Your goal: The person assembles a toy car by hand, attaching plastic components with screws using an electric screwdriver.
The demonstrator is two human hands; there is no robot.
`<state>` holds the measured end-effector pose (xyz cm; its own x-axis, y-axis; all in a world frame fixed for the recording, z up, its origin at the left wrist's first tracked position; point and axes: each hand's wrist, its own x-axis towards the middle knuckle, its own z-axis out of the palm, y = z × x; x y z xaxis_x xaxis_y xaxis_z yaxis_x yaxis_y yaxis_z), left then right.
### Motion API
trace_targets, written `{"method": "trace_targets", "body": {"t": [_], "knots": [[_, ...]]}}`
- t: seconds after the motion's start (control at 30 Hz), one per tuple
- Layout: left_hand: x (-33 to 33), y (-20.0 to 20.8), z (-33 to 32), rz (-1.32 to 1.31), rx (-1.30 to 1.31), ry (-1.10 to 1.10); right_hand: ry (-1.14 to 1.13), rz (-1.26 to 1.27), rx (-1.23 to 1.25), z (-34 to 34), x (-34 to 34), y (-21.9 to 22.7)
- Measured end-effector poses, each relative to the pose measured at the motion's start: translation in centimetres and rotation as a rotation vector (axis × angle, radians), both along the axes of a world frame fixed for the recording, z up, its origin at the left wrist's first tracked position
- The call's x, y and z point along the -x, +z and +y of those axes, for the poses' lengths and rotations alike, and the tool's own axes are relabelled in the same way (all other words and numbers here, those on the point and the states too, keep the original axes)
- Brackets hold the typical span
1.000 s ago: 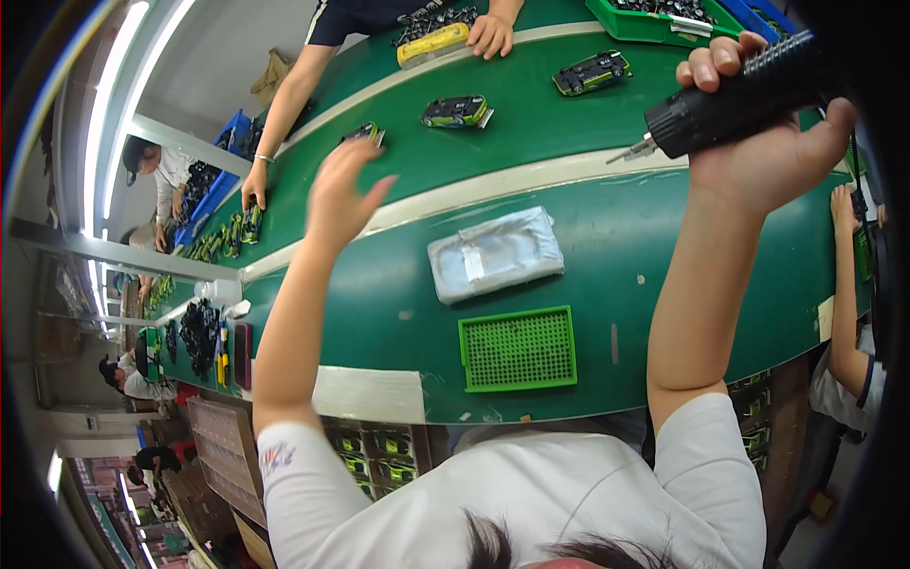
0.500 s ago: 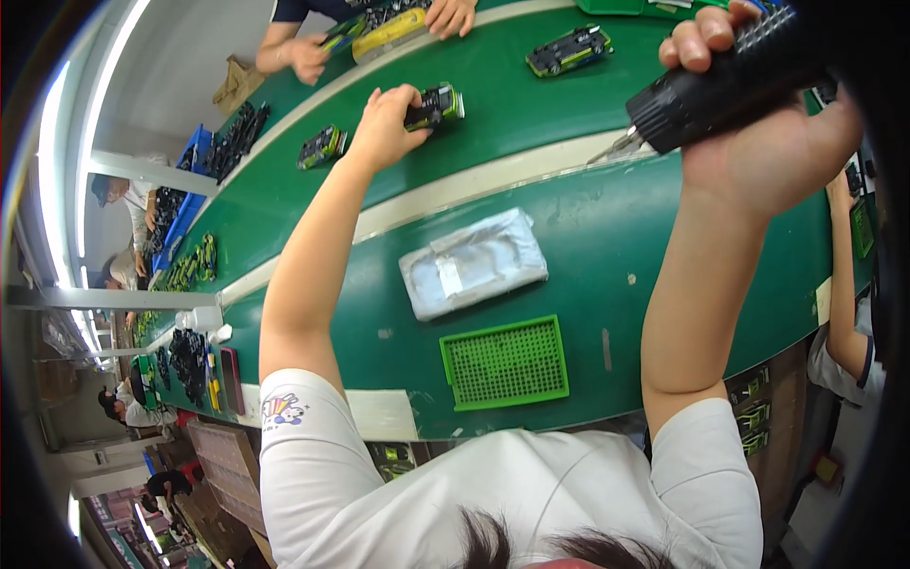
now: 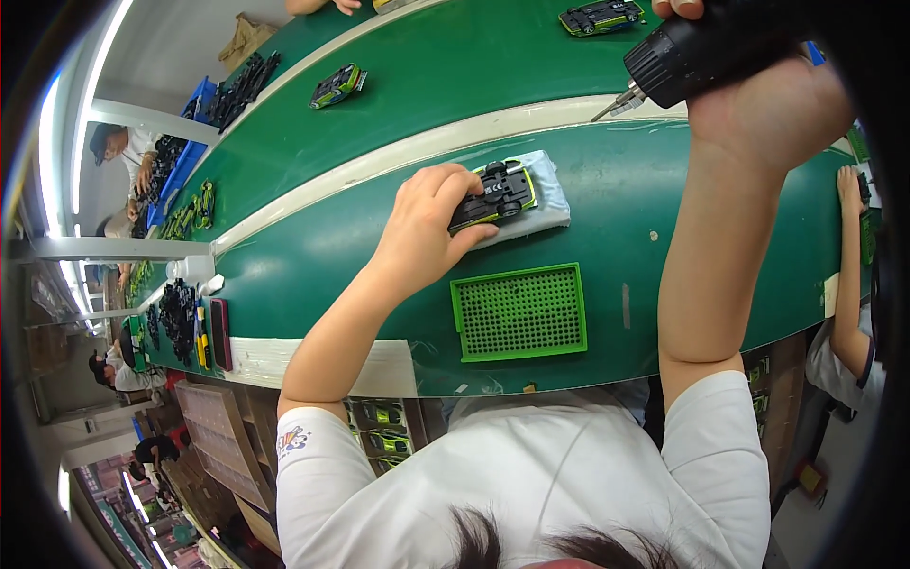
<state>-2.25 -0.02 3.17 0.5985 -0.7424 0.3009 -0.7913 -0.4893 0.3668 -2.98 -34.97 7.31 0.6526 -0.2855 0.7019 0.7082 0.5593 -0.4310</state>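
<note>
My left hand (image 3: pixel 427 220) is closed round a toy car (image 3: pixel 502 192), black underside up with its wheels and green edges showing. The car lies over a pale plastic-wrapped pad (image 3: pixel 552 194) on the green table; whether it rests fully on the pad is hidden. At the upper right, my right hand (image 3: pixel 768 114) grips a black electric screwdriver (image 3: pixel 664 62). Its metal bit points down and left, apart from the car. Closer to me than the pad lies a bright green tray (image 3: pixel 457 308) with a grid of holes holding small dark pieces.
Beyond a pale rail (image 3: pixel 398 166), two more upturned cars, one at left (image 3: pixel 337 85) and one at right (image 3: pixel 601 16), lie on the green belt (image 3: pixel 455 85). Black parts (image 3: pixel 177 308) and a dark red phone (image 3: pixel 221 334) sit at left. Co-workers' hands show at the edges.
My left hand has brought the car from the belt toward me, over the wrapped pad. My right hand still holds the screwdriver up. The other cars have shifted in view.
</note>
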Motion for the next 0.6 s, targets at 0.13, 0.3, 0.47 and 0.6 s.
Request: {"method": "trace_targets", "body": {"t": [0.13,0.3,0.47,0.6], "knots": [[-0.5,-0.6,-0.1,0.037,0.036,-0.043,0.011,-0.002,0.061,-0.3,0.2,-0.4],[-0.7,-1.2,0.4,0.019,0.056,-0.085,0.055,0.072,0.184,-0.2,1.8,-0.8],[-1.1,-2.4,2.2,-0.024,0.057,-0.097,0.167,0.116,0.334,14.3,6.8,1.4],[-0.9,-3.4,1.6,-0.120,0.144,-0.104,0.158,0.139,0.400,16.1,7.6,-0.9]]}}
